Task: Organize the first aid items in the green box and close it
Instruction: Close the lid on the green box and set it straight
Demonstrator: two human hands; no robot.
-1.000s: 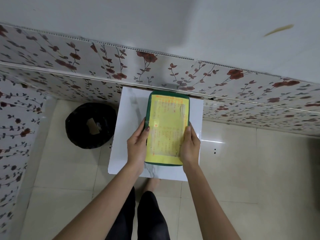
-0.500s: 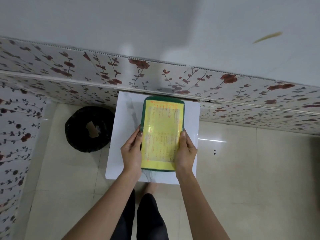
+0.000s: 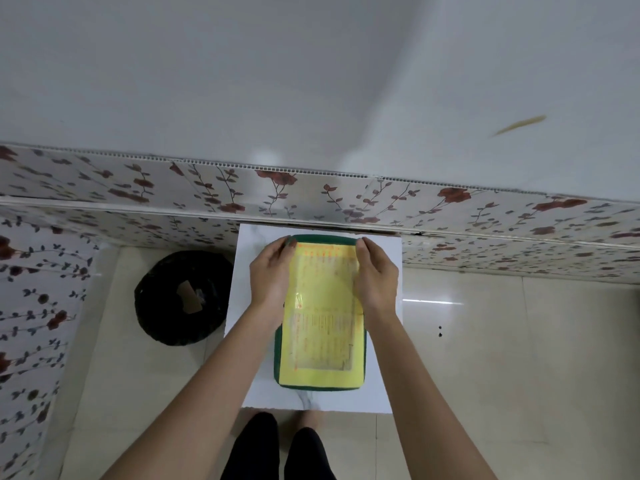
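The green box [image 3: 320,384] lies flat and closed on a small white table [image 3: 256,341], its lid covered by a yellow printed label. No first aid items are visible; the inside is hidden. My left hand [image 3: 272,275] grips the box's far left corner, fingers curled over the green rim. My right hand [image 3: 375,275] holds the far right corner the same way. Both forearms reach along the box's long sides.
A black bin [image 3: 181,297] with scraps inside stands on the tiled floor left of the table. A floral-patterned wall panel [image 3: 311,195] runs right behind the table. My legs and a bare foot [image 3: 308,419] show under the table's near edge.
Both hands slid from the middle of the box's sides up to its far corners. The box appears in the same orientation, lower and nearer in the view as the camera tilted.
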